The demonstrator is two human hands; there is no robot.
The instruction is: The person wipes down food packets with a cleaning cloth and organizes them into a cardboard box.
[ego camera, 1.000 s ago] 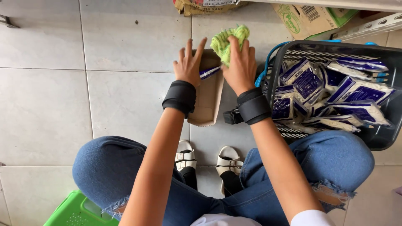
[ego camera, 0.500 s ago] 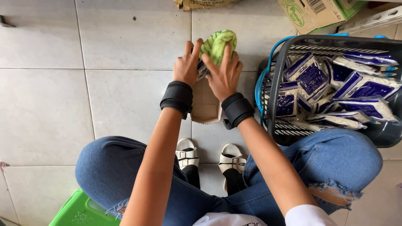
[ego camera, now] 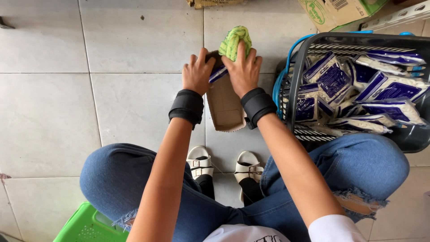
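A shallow brown cardboard tray (ego camera: pixel 225 105), matte and rough-edged, lies on the pale glazed floor tiles (ego camera: pixel 134 103) just in front of the seated person's knees. Its long axis runs away from the person, open end nearest the white sandals (ego camera: pixel 224 172), far end under the hands. The left hand (ego camera: pixel 197 74) curls over the tray's far left corner, fingers bent around a glossy blue-and-white packet (ego camera: pixel 218 74) that sits in the tray's far end. The right hand (ego camera: pixel 244 71) presses a crumpled, knobbly yellow-green cloth (ego camera: pixel 234 41) against the far end of the tray, fingers spread over it; the cloth bulges up past the fingertips. Both wrists wear thick black bands.

Just right of the tray, nearly touching the right wrist, stands a dark plastic mesh basket (ego camera: pixel 293 89) with a blue handle, filled with soft, shiny blue-and-white packets (ego camera: pixel 385 89) lying at mixed angles. To the left the tiles run open and bare. A green plastic crate (ego camera: pixel 85 226) shows at the lower left; a printed cardboard box (ego camera: pixel 333 11) sits beyond the basket.
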